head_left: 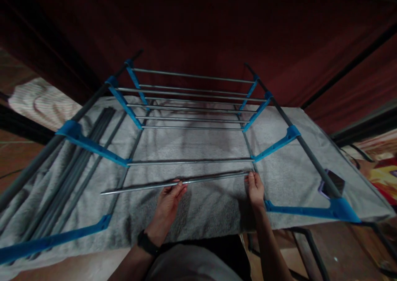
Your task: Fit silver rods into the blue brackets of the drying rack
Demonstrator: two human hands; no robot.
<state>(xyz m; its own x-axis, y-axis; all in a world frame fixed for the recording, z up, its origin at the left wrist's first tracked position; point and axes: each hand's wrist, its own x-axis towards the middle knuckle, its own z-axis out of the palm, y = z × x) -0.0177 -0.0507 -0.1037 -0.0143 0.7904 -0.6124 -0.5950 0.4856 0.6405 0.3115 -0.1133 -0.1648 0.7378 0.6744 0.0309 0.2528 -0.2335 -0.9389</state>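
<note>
A thin metal rod (214, 178) lies across both my hands, in front of a rack frame with grey tubes (310, 157) and blue plastic brackets (274, 145). My left hand (172, 196) pinches the rod near its middle; its left end sticks out over a lower tube of the frame. Fingers of my right hand (256, 188) close on the rod's right end, close beside the right lower tube. Just beyond, one crossbar (192, 162) spans the two brackets. Farther back, several thin bars (192, 94) run between the rear brackets. The nearest blue bracket (313, 210) on the right has no bar on it.
Several loose grey tubes (70, 181) lie on the left of the grey cloth (198, 144) covering the surface. A phone (333, 183) rests at the right, partly behind a frame tube. A dark red curtain (198, 28) hangs behind. A striped cloth (43, 101) is at far left.
</note>
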